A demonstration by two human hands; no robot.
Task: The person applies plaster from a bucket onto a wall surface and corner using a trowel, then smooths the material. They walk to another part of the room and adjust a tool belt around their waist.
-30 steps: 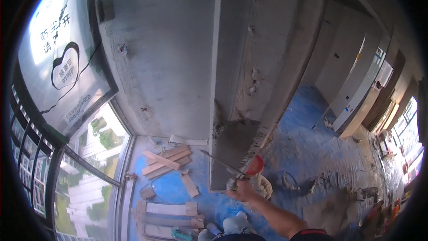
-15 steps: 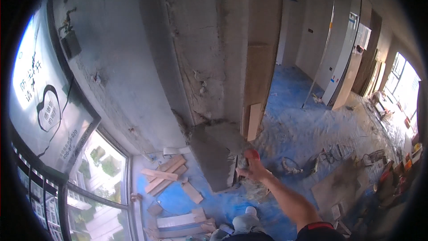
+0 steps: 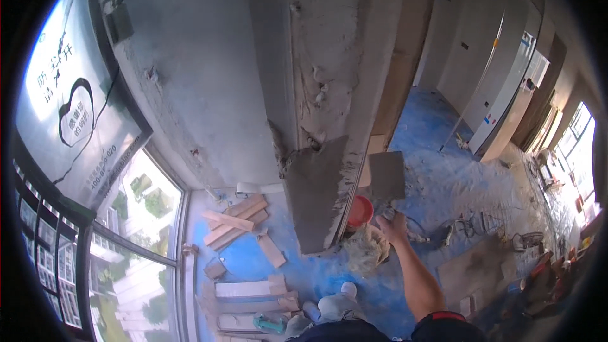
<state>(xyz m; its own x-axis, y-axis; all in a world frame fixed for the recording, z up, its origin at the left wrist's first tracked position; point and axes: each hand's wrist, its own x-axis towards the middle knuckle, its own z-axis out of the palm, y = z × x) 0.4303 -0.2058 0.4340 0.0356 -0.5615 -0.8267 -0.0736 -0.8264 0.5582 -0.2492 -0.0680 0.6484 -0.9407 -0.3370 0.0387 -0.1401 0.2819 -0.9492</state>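
My right hand (image 3: 389,223) reaches out over the floor, fingers closed around the handle of what looks like a plastering trowel. The trowel's flat grey blade (image 3: 387,176) stands beyond the hand, apart from the wall. To the left of the hand is a red bucket (image 3: 360,211); its contents are too unclear to tell. A patch of darker, wet-looking plaster (image 3: 316,193) covers the lower part of the wall's projecting face, its right edge ragged. My left hand is out of view.
Cut wooden boards (image 3: 237,223) lie by the window at left. A crumpled plastic bag (image 3: 368,250) sits below the bucket. Cables (image 3: 465,225) and a large flat sheet (image 3: 472,266) lie at right on the blue-covered floor. A thin pole (image 3: 475,98) leans in the doorway.
My right hand has drawn back from the plastered edge, moving right with the trowel; its blade now shows flat. The red bucket is uncovered. The view has shifted, so the wall appears further right.
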